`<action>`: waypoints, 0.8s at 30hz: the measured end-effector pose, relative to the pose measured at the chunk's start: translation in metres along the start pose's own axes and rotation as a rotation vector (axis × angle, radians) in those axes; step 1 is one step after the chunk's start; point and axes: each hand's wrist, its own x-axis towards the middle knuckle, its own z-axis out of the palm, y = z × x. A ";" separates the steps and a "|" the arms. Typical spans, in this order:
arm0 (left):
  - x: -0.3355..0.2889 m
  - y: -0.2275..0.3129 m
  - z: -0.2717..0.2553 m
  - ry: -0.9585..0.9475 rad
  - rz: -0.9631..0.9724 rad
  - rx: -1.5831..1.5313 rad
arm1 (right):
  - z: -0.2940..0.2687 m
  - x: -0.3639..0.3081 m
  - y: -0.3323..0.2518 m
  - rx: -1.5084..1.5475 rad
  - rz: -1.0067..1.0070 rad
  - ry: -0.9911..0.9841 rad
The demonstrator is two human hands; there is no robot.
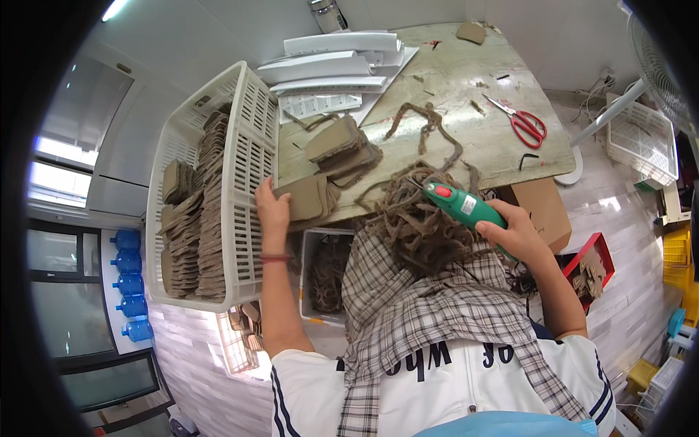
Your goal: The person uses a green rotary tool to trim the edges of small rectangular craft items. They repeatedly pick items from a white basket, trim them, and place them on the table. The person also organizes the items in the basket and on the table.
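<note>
Gripping a green handheld power tool [466,209], the fingers of the right hand [520,231] are clamped around its handle, with the red part ahead of them and the nose aimed away from the body, probably so it can be steered one-handed. Just beyond and beneath those fingers, a tangle of brown strips [422,244] lies on the plaid apron [408,309], its loose ends trailing onto the tabletop [466,91]; the lap seems to serve as a catch for them. The left hand [273,217] is at the near brown pad stack [307,199], its thumb side by the stack's edge; whether its fingers are clamped on a pad or merely rest there, I cannot tell. Just left of those fingers stands a white slatted basket [244,164], packed with upright columns of brown pads [211,240], likely set close for a short reach. Farther ahead of the left fingers sits another pad stack [335,143]. Red-handled scissors [528,127] lie beyond the right fingers, clear of the strips.
</note>
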 end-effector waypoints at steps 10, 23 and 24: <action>0.111 0.055 0.055 -0.545 0.163 -0.012 | 0.001 -0.015 0.000 0.031 0.030 0.084; 0.032 0.135 0.036 -0.139 -0.015 -1.089 | 0.012 -0.018 0.002 0.108 -0.046 0.211; 0.019 0.143 0.042 -0.100 -0.058 -1.246 | 0.015 -0.017 -0.001 0.107 -0.061 0.223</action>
